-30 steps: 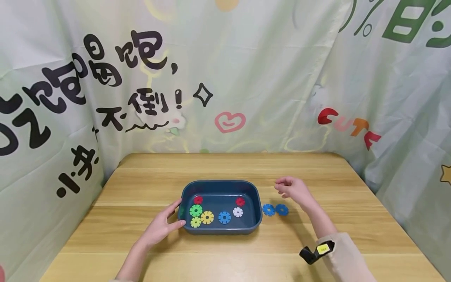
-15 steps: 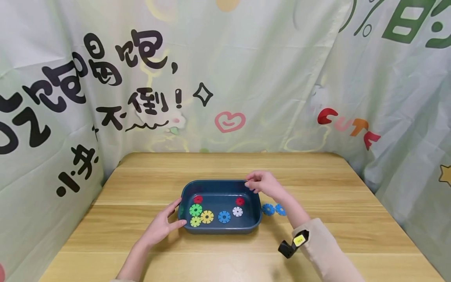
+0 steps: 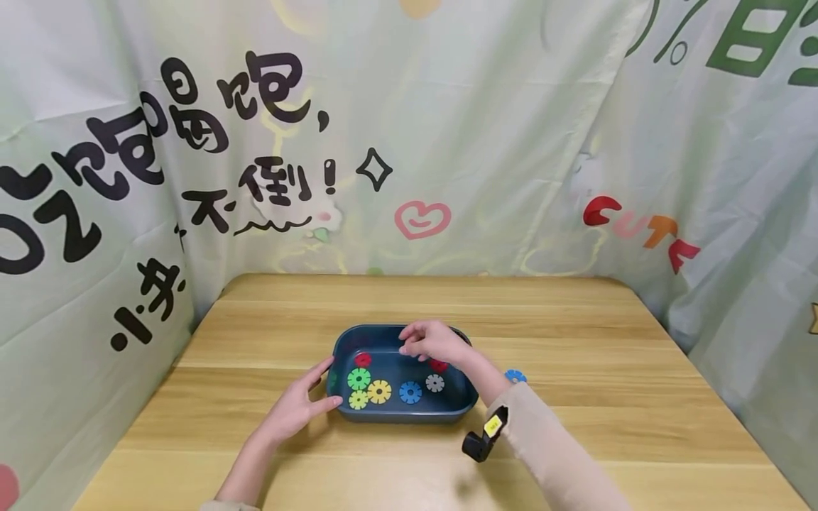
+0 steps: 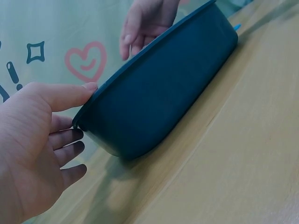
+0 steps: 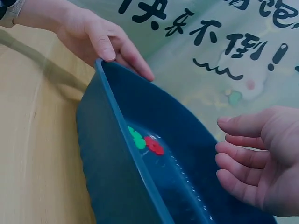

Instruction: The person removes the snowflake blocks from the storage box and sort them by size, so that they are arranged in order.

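Note:
My left hand (image 3: 297,404) holds the left end of a dark blue plastic basin (image 3: 409,417), its thumb over the rim in the left wrist view. Over the basin's back right part hovers my right hand (image 3: 437,342). Its fingers (image 5: 240,161) are loosely bent, with nothing visible between them. Flat notched snowflake discs lie on the basin floor: a green disc (image 3: 359,378), a light green disc (image 3: 358,399), a yellow disc (image 3: 380,391), a blue disc (image 3: 410,392), a white disc (image 3: 434,383) and a red disc (image 3: 362,360). The right hand partly covers another red disc (image 3: 439,365).
Right of the basin, a loose blue disc (image 3: 515,376) lies on the wooden table (image 3: 594,419), partly behind the right forearm. A black wrist camera (image 3: 483,436) is strapped at the right sleeve. Printed curtains (image 3: 498,128) stand behind and at both sides.
My right hand has moved left from above the table, past the basin's right rim, to over its inside. Its forearm now hides one of two loose blue discs. The left hand keeps its place.

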Demonstrator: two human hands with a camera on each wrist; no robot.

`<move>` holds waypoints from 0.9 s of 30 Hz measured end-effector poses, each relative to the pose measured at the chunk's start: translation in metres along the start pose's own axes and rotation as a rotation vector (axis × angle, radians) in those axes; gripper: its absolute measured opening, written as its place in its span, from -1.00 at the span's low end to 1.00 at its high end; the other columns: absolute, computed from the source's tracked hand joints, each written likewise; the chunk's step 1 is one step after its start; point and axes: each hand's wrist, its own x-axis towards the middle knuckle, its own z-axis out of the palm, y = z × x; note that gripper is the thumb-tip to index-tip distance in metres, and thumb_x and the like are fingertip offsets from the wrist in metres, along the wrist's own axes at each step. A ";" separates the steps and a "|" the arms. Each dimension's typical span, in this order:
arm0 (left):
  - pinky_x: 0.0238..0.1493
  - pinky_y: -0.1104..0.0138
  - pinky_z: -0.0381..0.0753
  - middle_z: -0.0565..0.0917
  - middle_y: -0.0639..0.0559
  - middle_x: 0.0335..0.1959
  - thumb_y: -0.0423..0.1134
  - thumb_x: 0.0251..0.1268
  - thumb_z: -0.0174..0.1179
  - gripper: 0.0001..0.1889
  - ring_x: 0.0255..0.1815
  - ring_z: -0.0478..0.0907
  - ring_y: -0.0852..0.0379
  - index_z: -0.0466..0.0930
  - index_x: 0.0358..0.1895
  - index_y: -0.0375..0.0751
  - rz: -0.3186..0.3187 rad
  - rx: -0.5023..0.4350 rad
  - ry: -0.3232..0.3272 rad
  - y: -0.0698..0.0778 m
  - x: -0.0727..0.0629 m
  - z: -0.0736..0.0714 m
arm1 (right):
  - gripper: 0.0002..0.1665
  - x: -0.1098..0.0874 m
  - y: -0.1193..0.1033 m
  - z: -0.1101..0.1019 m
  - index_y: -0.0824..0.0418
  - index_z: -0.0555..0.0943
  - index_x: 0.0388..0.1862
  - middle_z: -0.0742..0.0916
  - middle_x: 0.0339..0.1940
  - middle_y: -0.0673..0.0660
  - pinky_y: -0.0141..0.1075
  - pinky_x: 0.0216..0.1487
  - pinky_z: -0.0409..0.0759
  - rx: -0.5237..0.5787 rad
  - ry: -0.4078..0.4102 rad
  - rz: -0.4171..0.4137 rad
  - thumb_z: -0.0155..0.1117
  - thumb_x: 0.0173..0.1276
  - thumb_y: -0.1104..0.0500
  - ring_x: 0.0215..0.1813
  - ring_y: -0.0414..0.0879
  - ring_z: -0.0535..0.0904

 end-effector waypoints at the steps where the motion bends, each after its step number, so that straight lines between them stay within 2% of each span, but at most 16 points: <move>1: 0.26 -0.15 0.15 0.15 -0.34 0.38 -0.20 0.13 0.29 -0.24 0.31 0.14 -0.39 0.16 0.39 -0.25 0.004 0.003 0.000 0.000 0.000 0.000 | -0.60 0.002 0.000 0.002 0.42 0.52 0.03 0.65 -0.34 0.08 -0.13 -0.18 0.62 -0.009 -0.018 -0.002 0.27 0.25 0.24 -0.20 0.13 0.58; 6: 0.27 -0.14 0.14 0.15 -0.35 0.37 -0.20 0.14 0.29 -0.25 0.31 0.12 -0.39 0.16 0.39 -0.26 0.015 0.000 -0.007 0.001 0.001 -0.001 | -0.60 0.012 0.005 0.011 0.42 0.51 0.04 0.67 -0.32 0.08 -0.16 -0.18 0.62 -0.011 -0.089 -0.003 0.26 0.26 0.25 -0.25 -0.02 0.58; 12: 0.28 -0.14 0.12 0.15 -0.33 0.38 -0.21 0.13 0.29 -0.25 0.32 0.12 -0.37 0.16 0.39 -0.25 -0.005 -0.019 -0.005 0.001 0.001 -0.001 | -0.63 0.020 0.015 0.031 0.39 0.56 -0.04 0.66 -0.39 0.06 -0.18 -0.23 0.63 -0.012 -0.096 0.014 0.32 0.19 0.26 -0.32 -0.12 0.56; 20: 0.29 -0.10 0.13 0.16 -0.33 0.38 -0.22 0.13 0.29 -0.25 0.34 0.10 -0.34 0.17 0.38 -0.28 0.016 -0.025 -0.006 -0.001 0.002 0.000 | -0.69 0.024 0.022 0.048 0.35 0.60 -0.14 0.65 -0.46 0.01 -0.34 -0.34 0.55 -0.101 -0.149 -0.003 0.37 0.14 0.26 -0.41 -0.19 0.52; 27: 0.29 -0.10 0.13 0.17 -0.35 0.37 -0.22 0.14 0.29 -0.26 0.34 0.10 -0.34 0.17 0.38 -0.29 0.032 -0.028 -0.009 0.000 0.002 0.000 | -0.72 0.024 0.024 0.052 0.32 0.62 -0.20 0.61 -0.52 -0.02 -0.42 -0.30 0.45 -0.175 -0.158 -0.021 0.42 0.07 0.29 -0.43 -0.22 0.47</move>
